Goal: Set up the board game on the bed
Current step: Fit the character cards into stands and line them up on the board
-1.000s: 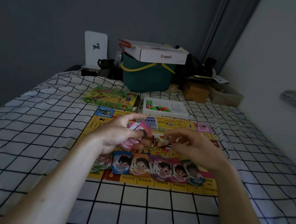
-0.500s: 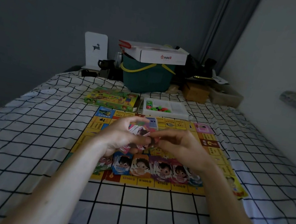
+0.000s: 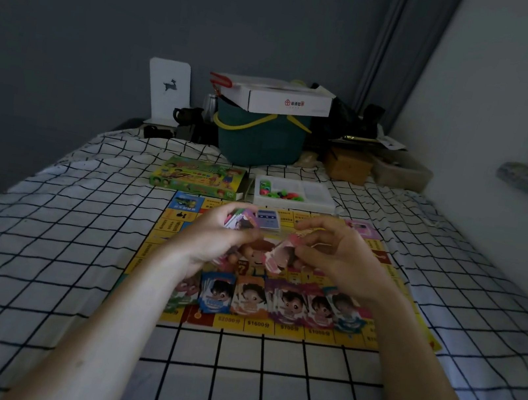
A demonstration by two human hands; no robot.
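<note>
A yellow game board (image 3: 161,228) lies flat on the checked bed cover. Along its near edge sits a row of several piles of character cards (image 3: 249,297). My left hand (image 3: 215,237) grips a stack of pink cards (image 3: 240,222) above the board's middle. My right hand (image 3: 340,257) pinches a single pink card (image 3: 279,256), held apart from the stack and tilted downward. A blue-grey card pile (image 3: 268,219) lies on the board's far side, between my hands.
The green game box (image 3: 198,177) and a white tray (image 3: 320,196) with colourful pieces lie beyond the board. Behind them stand a dark green bin (image 3: 258,140) topped by a white carton, a brown box (image 3: 347,166) and a white stand (image 3: 168,91). A wall runs along the right.
My right hand met the stack in my left hand, took one pink card and has drawn it away to the right.
</note>
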